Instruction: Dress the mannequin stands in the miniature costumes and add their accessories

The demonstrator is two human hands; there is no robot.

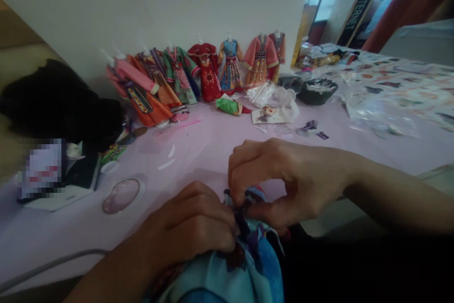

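Filling the lower half of the view, a pale lilac table cover runs back to a white wall. A sheet printed with rows of small figures spreads over the far right end of the table, and a heap of black cloth sits at the left edge. Along the wall stands a row of miniature dresses in pink, orange, green, red and blue, most of them overlapping their neighbours. In front of the row lie a dark green bowl, a clear plastic bag, a green rolled packet and a small printed card. A grey cable runs along the near edge, and a round pale disc lies on the cover, left of the hands.

A blue printed cloth sits bunched at the bottom of the view, close to the person and partly cut off by the frame, with a dark trim at its top. The left hand curls over it, fingers pressed against the trim. The right hand pinches the top of the cloth between thumb and bent fingers, just beside the left. Exactly which fold each hand grips is too small to tell.
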